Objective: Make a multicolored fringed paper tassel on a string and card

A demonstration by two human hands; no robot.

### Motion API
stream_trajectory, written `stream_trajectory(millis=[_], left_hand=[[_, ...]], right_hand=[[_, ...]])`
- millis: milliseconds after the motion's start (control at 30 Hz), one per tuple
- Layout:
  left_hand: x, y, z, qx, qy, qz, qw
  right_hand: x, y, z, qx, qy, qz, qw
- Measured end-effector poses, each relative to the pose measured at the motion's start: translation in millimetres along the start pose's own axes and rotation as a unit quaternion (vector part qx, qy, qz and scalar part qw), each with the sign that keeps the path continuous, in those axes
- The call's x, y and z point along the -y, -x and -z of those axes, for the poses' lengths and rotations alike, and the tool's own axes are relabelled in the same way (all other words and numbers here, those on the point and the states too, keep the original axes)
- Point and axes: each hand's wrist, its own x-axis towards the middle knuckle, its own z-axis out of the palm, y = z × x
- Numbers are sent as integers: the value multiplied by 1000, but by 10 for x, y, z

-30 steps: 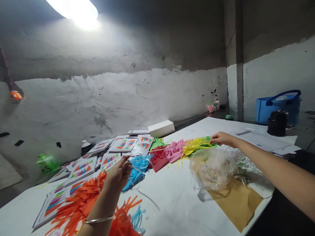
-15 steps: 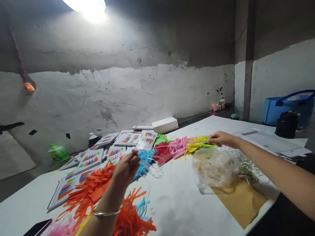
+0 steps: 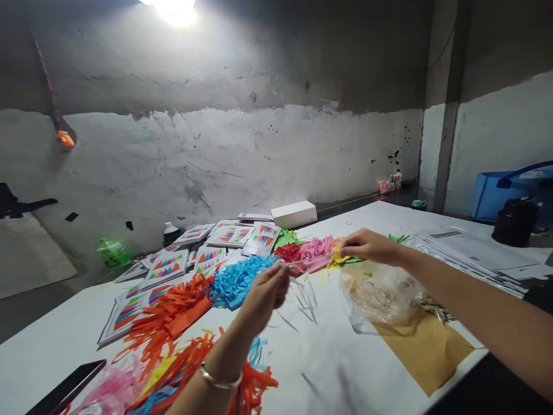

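My left hand (image 3: 268, 288), with a bangle on its wrist, pinches a thin white string (image 3: 298, 264) above the table's middle. Loose pale strands dangle below it, blurred. My right hand (image 3: 365, 245) is closed on the string's other side, over the yellow fringed tissue paper (image 3: 337, 259). The string runs nearly straight between both hands. Just behind my left hand lies blue fringed tissue paper (image 3: 242, 279), with an orange bundle (image 3: 177, 305) to its left. Red fringe (image 3: 288, 252) and pink fringe (image 3: 317, 248) lie behind the string.
Printed cards in sleeves (image 3: 166, 268) are piled at the back left, near a white box (image 3: 294, 214). A clear plastic bag (image 3: 375, 300) rests on brown paper (image 3: 427, 351) at the right. A phone (image 3: 67, 386) lies front left. More tissue fringe (image 3: 254, 383) is near me.
My left hand has moved right, toward my right hand, uncovering more of the blue fringe. My right hand has shifted slightly left. The view has turned a little left.
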Motion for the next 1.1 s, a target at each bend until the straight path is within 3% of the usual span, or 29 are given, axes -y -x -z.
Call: stream_trajectory(millis=[100, 167, 333, 433, 500, 600, 733, 833, 933, 1100], left_hand=[[-7, -49, 334, 12, -45, 18, 999], [52, -104, 310, 40, -79, 33, 996], [107, -233, -224, 176, -169, 59, 968], [17, -239, -277, 239, -228, 80, 941], [-34, -198, -121, 218, -259, 84, 937], [-34, -62, 258, 110, -293, 69, 947], [82, 220, 735, -47, -342, 35, 938], [175, 467, 906, -115, -359, 21, 926], [269, 718, 807, -156, -352, -2, 923], [384, 1158, 331, -93, -319, -20, 943]], right_hand=[[-316, 222, 254, -39, -30, -50, 998], [-390, 286, 207, -51, -43, -61, 996], [-138, 183, -466, 16, -56, -28, 998], [-68, 81, -854, 89, -54, -11, 994], [-139, -9, -1000, 114, -38, -10, 993], [-363, -215, -1049, 97, 7, -23, 995], [-680, -524, -887, 34, 74, -50, 995], [-745, -602, -793, 15, 98, -54, 994], [-499, -497, -985, 23, 83, -15, 996], [212, -46, -1871, 144, -24, 99, 984]])
